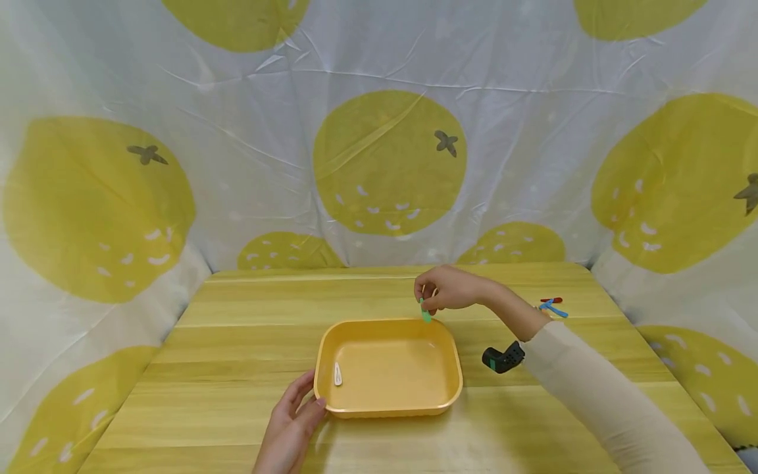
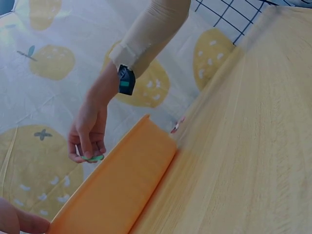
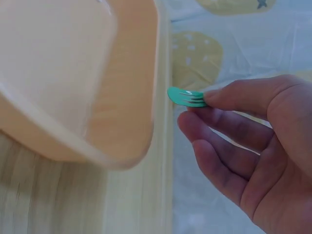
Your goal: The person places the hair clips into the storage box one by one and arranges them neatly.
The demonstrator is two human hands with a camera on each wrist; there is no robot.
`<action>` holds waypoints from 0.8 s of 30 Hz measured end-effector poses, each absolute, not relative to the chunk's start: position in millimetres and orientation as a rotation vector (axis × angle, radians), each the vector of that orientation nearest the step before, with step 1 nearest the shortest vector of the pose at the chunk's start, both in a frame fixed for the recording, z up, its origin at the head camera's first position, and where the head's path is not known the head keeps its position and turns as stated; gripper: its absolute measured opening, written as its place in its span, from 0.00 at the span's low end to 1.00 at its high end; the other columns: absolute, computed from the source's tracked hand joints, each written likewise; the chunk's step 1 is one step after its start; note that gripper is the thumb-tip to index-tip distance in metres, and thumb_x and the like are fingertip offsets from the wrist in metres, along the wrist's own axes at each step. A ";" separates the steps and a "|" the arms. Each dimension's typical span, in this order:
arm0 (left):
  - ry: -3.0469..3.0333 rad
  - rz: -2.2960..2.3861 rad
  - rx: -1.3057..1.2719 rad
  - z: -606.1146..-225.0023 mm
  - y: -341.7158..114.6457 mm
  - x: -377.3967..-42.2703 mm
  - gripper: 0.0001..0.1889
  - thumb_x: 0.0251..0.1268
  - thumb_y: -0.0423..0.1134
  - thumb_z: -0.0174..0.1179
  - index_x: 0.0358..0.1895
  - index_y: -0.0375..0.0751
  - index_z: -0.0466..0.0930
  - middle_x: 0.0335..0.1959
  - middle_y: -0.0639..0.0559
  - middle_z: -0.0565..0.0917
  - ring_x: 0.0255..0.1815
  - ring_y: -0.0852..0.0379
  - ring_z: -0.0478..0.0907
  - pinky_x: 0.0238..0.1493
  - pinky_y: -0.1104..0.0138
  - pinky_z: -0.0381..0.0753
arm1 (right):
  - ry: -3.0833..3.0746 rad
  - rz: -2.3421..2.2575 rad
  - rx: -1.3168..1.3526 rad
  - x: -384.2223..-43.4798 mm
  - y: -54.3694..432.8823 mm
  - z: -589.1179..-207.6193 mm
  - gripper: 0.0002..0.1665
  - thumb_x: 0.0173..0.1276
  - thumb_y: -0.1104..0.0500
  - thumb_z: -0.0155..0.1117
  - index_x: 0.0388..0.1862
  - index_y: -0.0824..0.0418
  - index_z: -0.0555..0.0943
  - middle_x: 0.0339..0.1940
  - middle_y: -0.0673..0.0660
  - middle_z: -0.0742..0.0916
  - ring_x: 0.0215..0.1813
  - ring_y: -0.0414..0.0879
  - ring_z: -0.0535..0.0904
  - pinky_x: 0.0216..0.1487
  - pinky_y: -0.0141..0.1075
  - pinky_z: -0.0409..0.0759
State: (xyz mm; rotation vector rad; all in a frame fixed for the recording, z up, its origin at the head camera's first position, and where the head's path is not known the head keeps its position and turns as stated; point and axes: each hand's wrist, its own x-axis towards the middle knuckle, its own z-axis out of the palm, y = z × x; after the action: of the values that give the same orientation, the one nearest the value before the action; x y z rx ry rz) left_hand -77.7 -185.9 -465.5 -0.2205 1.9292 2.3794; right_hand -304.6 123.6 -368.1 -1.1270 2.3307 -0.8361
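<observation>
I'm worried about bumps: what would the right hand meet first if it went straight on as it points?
Probably the tray: the right hand points towards it, and the clip it pinches would likely touch first. Heights are hard to judge, so it may pass over.

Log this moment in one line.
left hand: grips yellow tray, near left corner | right hand: pinches green clip by tray's far right rim | white clip: inside tray | blue item, red item: on table

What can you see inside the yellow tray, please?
A small white clip lies in the yellow tray, toward its left side. The patch beneath the clip is hidden from view.
</observation>
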 end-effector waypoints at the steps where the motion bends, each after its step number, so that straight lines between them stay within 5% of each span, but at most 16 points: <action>1: 1.928 2.378 -0.216 -465.6 -185.6 -77.8 0.33 0.76 0.24 0.52 0.78 0.25 0.50 0.79 0.29 0.53 0.77 0.28 0.55 0.66 0.59 0.76 | 2.321 -0.830 -1.127 -304.6 120.3 -368.6 0.04 0.76 0.65 0.63 0.38 0.58 0.80 0.30 0.52 0.89 0.37 0.53 0.86 0.38 0.40 0.84; 5: 1.927 2.374 -0.221 -465.0 -184.4 -77.6 0.33 0.76 0.24 0.52 0.79 0.26 0.50 0.79 0.29 0.52 0.77 0.28 0.54 0.66 0.59 0.76 | 2.274 -0.831 -1.154 -303.8 105.5 -369.8 0.04 0.76 0.66 0.62 0.38 0.59 0.80 0.30 0.55 0.89 0.38 0.59 0.86 0.36 0.37 0.81; 18: 1.924 2.370 -0.236 -463.9 -183.6 -77.1 0.33 0.75 0.25 0.54 0.79 0.27 0.51 0.79 0.31 0.54 0.77 0.29 0.56 0.66 0.59 0.77 | 2.188 -0.829 -1.237 -297.5 58.0 -374.5 0.05 0.74 0.67 0.63 0.37 0.59 0.79 0.28 0.53 0.89 0.36 0.56 0.85 0.29 0.31 0.75; 24: 1.927 2.365 -0.234 -463.8 -184.3 -77.3 0.33 0.76 0.25 0.53 0.79 0.28 0.51 0.78 0.31 0.54 0.76 0.30 0.56 0.65 0.59 0.77 | 2.114 -0.875 -1.254 -294.7 39.4 -383.6 0.04 0.73 0.67 0.63 0.37 0.61 0.80 0.30 0.60 0.90 0.39 0.64 0.85 0.31 0.31 0.75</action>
State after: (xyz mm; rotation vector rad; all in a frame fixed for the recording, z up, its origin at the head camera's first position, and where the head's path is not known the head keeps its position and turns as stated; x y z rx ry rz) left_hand -77.3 -184.3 -463.8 -0.2338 1.9267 2.3648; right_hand -294.7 39.4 -383.6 -1.2542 2.1139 -0.8755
